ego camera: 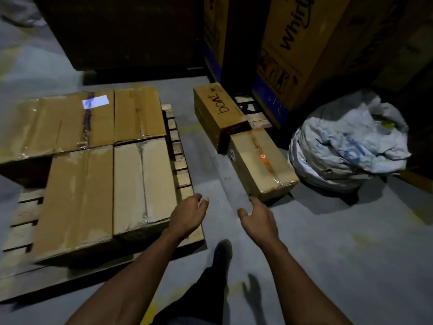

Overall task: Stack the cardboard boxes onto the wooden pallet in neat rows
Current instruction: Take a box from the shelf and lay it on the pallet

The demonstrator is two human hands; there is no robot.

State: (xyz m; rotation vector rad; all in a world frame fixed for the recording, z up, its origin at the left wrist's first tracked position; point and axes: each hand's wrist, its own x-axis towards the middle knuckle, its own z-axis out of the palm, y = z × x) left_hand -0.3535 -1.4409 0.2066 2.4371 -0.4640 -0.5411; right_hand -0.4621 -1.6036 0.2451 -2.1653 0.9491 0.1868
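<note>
Just ahead of the right hand (256, 215), on the floor (328, 231): a taped cardboard box (262, 165), long and low, near corner almost at the fingertips, not yet touched. Long axis running away from the hands and a little toward the left; short near end facing the hands. Probably stiff, with firm edges, and of moderate weight, judging by its size only; tape along the top seam may be slippery, so better to take hold under the two long sides near the bottom edges, one hand each side, not on the tape.

Behind it, farther from the hands, a second box marked "boat" (219, 111), touching the first at its far end, pointing the same way.

Both hands empty, fingers spread and relaxed, holding nothing. Left hand (188, 215) hanging over the near right corner of the wooden pallet (182, 177).

To the left of the hands, four boxes on the pallet (143, 181) lying flat in two rows, long axes also pointing away.

To the right and beyond, a crumpled grey sack (349, 141); tall cartons (295, 43) at the back.
</note>
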